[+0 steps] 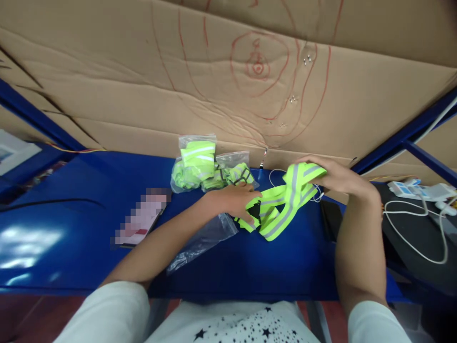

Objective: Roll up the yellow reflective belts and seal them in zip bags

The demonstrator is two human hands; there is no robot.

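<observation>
A neon-yellow reflective strap (293,190) with grey stripes stretches in loops between my two hands over the blue table. My left hand (238,202) is closed around its left end, where a black part shows between thumb and fingers. At the other end, my right hand (330,174) grips a fold of the strap from behind, its fingertips partly hidden by the band. An open clear plastic bag (203,243) lies under my left forearm. Behind my left hand sit clear bags of folded reflective straps (198,159), leaning near the cardboard.
A phone-like device (144,216), partly blurred out, lies left of my left forearm. A dark flat object (332,219) rests beside my right forearm. White cables (416,238) and small white devices are at the far right. A cardboard panel (124,95) stands behind the blue table (89,200).
</observation>
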